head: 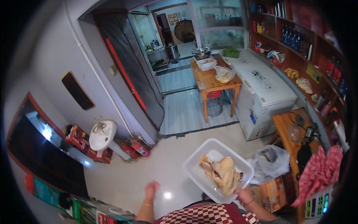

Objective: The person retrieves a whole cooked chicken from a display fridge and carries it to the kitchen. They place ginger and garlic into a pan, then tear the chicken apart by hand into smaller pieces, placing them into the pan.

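Note:
My right hand (244, 196) grips the near rim of a white plastic tub (193, 170), held tilted in front of my checkered apron (200, 214). Inside the tub lies a whole plucked chicken (225, 175), yellowish, with its feet towards one side. To the left of the tub, my left hand (152, 187) hangs over the glossy floor, slightly blurred; it touches nothing that I can see, and how its fingers are set is unclear.
Ahead stand a wooden table (208, 81) with a bagged item (223, 75) and a chest freezer (268, 86). A pedestal sink (102, 137) and fire extinguishers (140, 149) are at left. On the right are a plastic bag (270, 165), a cardboard box (272, 194) and a side table (282, 120).

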A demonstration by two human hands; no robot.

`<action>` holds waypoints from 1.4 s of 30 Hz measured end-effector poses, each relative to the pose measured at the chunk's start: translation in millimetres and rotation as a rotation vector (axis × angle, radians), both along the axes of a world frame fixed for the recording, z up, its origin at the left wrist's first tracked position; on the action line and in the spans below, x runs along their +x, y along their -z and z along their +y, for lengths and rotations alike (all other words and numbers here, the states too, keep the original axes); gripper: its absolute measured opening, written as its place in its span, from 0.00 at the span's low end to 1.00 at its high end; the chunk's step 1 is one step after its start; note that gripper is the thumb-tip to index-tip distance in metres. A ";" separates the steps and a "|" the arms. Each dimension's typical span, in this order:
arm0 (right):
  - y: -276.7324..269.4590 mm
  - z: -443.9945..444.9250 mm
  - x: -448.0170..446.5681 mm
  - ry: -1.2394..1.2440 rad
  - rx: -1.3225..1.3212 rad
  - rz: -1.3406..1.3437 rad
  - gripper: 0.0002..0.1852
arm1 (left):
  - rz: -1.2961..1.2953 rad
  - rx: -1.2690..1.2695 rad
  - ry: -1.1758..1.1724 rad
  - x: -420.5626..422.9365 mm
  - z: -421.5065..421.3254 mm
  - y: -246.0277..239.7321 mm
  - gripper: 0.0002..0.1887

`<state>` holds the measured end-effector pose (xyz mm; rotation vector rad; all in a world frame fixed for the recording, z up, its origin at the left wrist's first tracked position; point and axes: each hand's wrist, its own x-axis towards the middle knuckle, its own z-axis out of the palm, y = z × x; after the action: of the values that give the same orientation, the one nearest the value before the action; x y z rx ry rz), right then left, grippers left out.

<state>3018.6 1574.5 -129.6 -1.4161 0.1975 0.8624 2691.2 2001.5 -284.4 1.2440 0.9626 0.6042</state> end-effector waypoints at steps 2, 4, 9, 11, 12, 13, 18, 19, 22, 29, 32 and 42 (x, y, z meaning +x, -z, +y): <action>4.3 76.9 57.5 -0.046 0.031 0.029 0.22 | 0.359 -0.327 -0.067 12.7 -8.8 39.5 0.18; 2.4 157.0 110.5 0.002 0.053 0.089 0.18 | 0.474 -0.543 -0.145 24.0 -1.1 67.1 0.17; -7.4 355.2 256.9 -0.103 0.113 0.114 0.16 | 0.550 -0.789 -0.294 114.0 96.7 101.1 0.15; -8.4 431.4 316.0 -0.185 0.073 0.145 0.18 | 0.541 -0.827 -0.318 165.4 163.0 112.6 0.14; -6.7 474.5 341.2 -0.225 0.120 0.153 0.20 | 0.539 -0.845 -0.327 188.6 199.7 117.6 0.14; -4.4 518.1 360.2 -0.193 0.126 0.190 0.19 | 0.544 -0.856 -0.336 210.6 239.2 121.6 0.14; -20.3 670.0 487.6 -0.361 0.079 -0.129 0.16 | 0.423 -0.765 -0.340 362.5 479.1 111.1 0.12; -23.1 697.2 510.7 -0.334 0.093 -0.100 0.16 | 0.350 -0.697 -0.326 407.3 544.0 96.0 0.12; -21.5 780.1 590.9 -0.094 0.215 0.185 0.17 | 0.228 -0.241 0.107 574.9 754.7 25.6 0.09; 43.5 1010.0 830.4 -0.112 0.129 -0.163 0.15 | -0.115 -0.114 -0.083 837.7 1014.4 13.6 0.11; 55.1 1120.5 908.2 -0.202 0.067 -0.209 0.12 | 1.000 0.453 0.584 837.2 997.1 78.1 0.07; 31.8 1479.8 1187.9 -0.139 0.212 0.089 0.18 | 0.523 -0.860 -0.316 1022.7 1181.1 142.2 0.08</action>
<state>4206.5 3054.3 -161.4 -1.2046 0.0733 1.0310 3713.9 3182.6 -426.6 0.4656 1.6493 0.0435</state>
